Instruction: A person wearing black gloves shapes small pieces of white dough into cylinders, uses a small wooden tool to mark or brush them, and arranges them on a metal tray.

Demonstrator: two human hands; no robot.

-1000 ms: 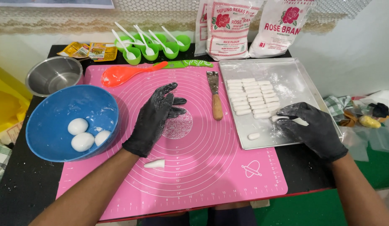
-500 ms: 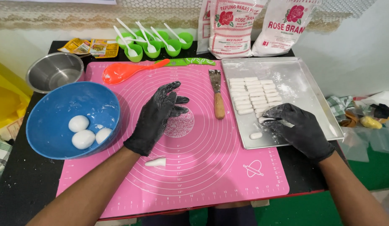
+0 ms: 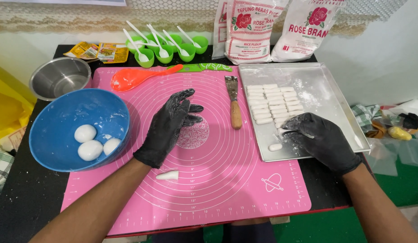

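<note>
While the right hand (image 3: 323, 141) has its fingers pinched on a dough piece over the tray (image 3: 335, 112) and the left hand (image 3: 168, 128) lies spread, a careless nudge might smear the neat dough rows (image 3: 274, 101).

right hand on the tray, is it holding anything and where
The right hand seems to pinch a white dough stick by its end at the fingertips; the glove hides the grip.
</note>
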